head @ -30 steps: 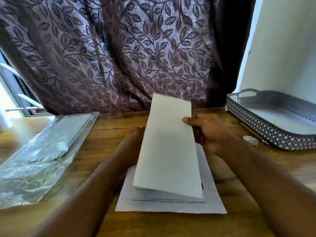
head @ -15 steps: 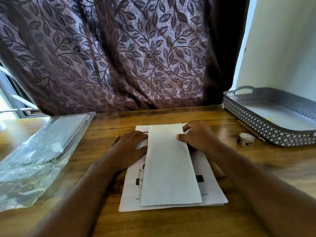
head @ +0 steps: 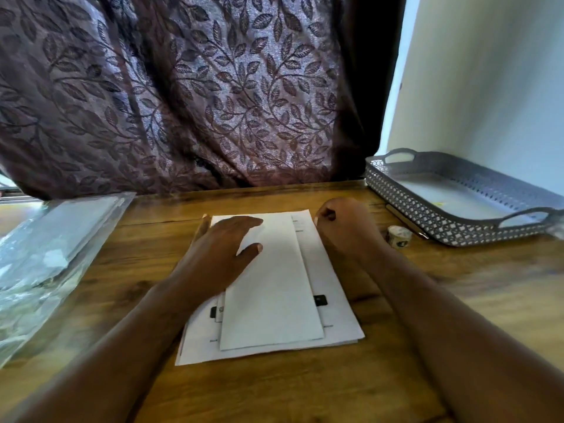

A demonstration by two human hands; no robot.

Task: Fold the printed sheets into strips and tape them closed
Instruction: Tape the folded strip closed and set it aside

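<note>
A white folded strip point(head: 274, 294) lies lengthwise on top of a stack of printed sheets point(head: 338, 319) in the middle of the wooden table. My left hand point(head: 225, 245) rests flat on the strip's upper left part, fingers spread. My right hand point(head: 341, 224) sits just right of the stack's far corner with fingers curled and nothing in them. A small roll of tape point(head: 399, 236) stands on the table to the right of that hand.
A grey perforated tray point(head: 427, 215) with handles sits at the right against the wall. A clear plastic sleeve holding papers point(head: 52, 254) lies at the left. A patterned curtain point(head: 195, 96) hangs behind the table's far edge.
The strip went from raised to lying flat on the stack. My right hand has let go of it and drawn off to the right; my left hand now presses on top.
</note>
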